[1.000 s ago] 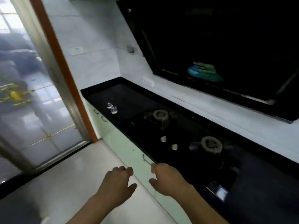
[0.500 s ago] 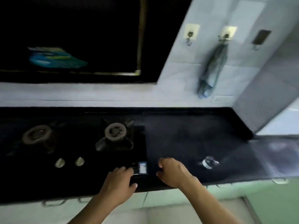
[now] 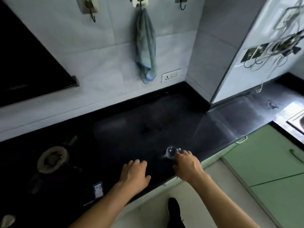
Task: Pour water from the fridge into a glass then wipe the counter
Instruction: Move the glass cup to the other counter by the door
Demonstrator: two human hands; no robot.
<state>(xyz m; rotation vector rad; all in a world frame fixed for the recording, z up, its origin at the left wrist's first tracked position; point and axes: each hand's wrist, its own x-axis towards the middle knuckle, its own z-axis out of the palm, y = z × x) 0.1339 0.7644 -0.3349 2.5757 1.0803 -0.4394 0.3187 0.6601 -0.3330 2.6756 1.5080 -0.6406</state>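
Fingertips (image 3: 181, 153) of our right hand (image 3: 189, 167) touch the glass (image 3: 170, 151); whether they grip it, we cannot tell. Our left hand (image 3: 134, 173) rests relaxed on the counter (image 3: 131, 125) beside them.

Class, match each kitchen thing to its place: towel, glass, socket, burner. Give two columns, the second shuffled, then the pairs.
1 towel
2 glass
3 socket
4 burner

A at the counter's far left
B hanging from a wall hook
C on the counter by the right hand
D on the wall, right of the towel's lower end

Pairs: 1-B, 2-C, 3-D, 4-A
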